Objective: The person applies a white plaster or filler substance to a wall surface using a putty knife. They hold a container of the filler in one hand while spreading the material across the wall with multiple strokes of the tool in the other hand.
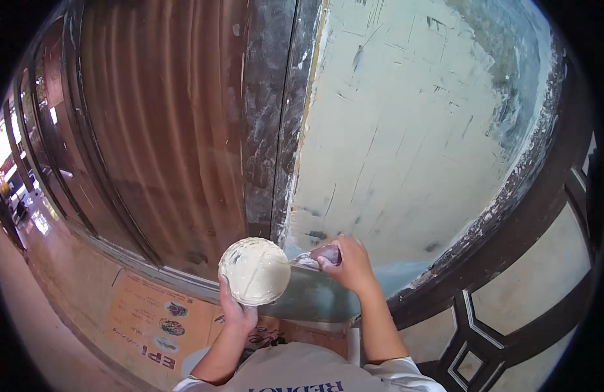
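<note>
My left hand [236,312] grips a round container of cream-coloured putty [255,271] from below and the side, its surface smeared and uneven. In my right hand [352,264] is a putty knife [325,255], fingers wrapped round its putty-smeared handle. The knife's blade end points left and meets the right rim of the putty; how far it reaches in I cannot tell. Beyond both hands rises a panel [406,130] coated in pale putty, with dark scratches and bare patches. Its lower strip [315,294] shows bluish-green without the thick coat.
A dark, putty-stained frame post [266,130] borders the panel on the left, beside glass with brown curtains [165,124] behind it. Flattened cardboard [145,320] lies on the floor at lower left. Dark trim with pale inset panels [524,274] stands at right.
</note>
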`<state>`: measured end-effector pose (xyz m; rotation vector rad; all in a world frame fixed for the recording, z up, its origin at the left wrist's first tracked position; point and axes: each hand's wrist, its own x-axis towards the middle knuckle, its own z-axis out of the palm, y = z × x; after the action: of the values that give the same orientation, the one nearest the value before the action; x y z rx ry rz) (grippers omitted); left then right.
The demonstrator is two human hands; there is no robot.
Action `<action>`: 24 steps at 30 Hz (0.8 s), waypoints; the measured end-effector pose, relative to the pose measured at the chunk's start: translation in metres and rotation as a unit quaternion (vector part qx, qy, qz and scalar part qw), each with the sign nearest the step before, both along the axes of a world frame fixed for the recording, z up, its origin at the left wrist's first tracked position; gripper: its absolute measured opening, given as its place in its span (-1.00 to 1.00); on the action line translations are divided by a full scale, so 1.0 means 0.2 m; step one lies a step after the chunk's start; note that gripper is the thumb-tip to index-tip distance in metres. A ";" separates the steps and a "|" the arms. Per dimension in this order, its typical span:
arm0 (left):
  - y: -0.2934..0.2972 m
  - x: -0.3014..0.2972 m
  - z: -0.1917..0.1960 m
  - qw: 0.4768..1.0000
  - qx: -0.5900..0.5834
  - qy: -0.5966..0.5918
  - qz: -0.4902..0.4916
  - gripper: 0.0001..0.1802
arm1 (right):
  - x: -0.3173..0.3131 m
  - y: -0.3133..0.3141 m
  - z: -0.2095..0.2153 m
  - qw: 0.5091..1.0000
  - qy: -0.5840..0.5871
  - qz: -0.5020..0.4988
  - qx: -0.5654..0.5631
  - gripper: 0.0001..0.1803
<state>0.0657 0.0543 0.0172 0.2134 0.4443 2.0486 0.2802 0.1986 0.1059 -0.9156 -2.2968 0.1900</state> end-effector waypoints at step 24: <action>-0.02 -0.05 0.01 0.998 0.042 0.037 -0.004 -0.41 | -0.05 0.33 1.50 0.903 0.084 -0.240 0.348 -0.43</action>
<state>0.0556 0.0504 0.0197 0.3408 0.4027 2.0585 0.2693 0.2654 0.4059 -0.9798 -1.7014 -0.6943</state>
